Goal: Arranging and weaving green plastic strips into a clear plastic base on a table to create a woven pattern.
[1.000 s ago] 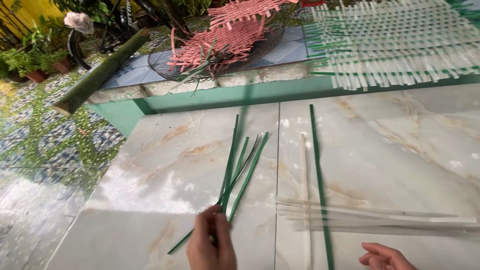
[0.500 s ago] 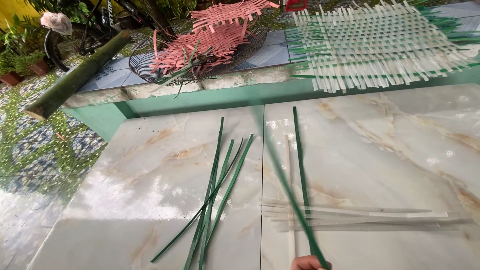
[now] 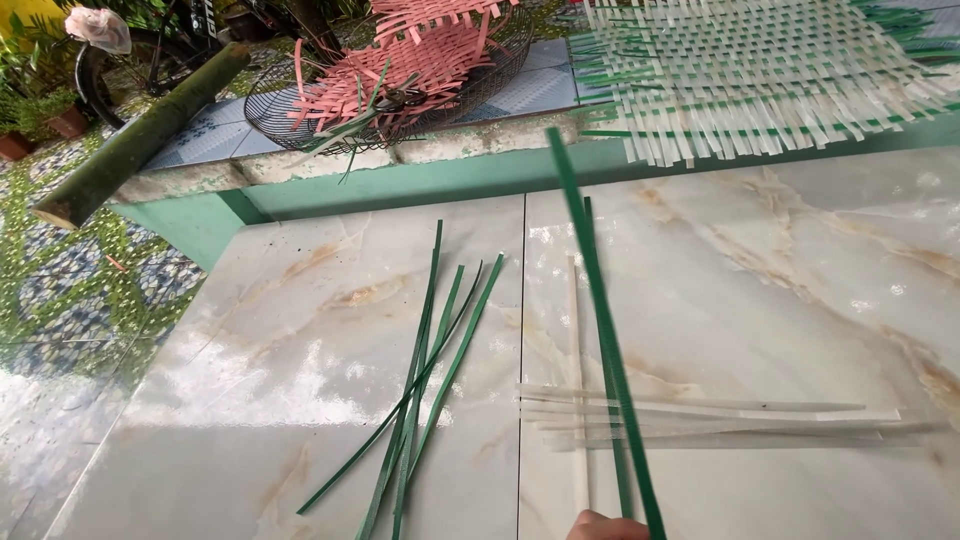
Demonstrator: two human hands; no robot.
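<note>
— A hand (image 3: 608, 525) at the bottom edge lifts a long green strip (image 3: 600, 320), slanting up mid-frame.
— Left of it, loose green strips (image 3: 425, 380) crisscross on the marble desk (image 3: 780, 270); pale strips (image 3: 700, 418) lie lower right; a woven mat (image 3: 760, 70) upper right.

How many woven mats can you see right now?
2. A pink woven mat lies crumpled in the wire basket at top centre; a white-and-green woven mat lies flat on the ledge at top right, partly cut off by the frame.
</note>
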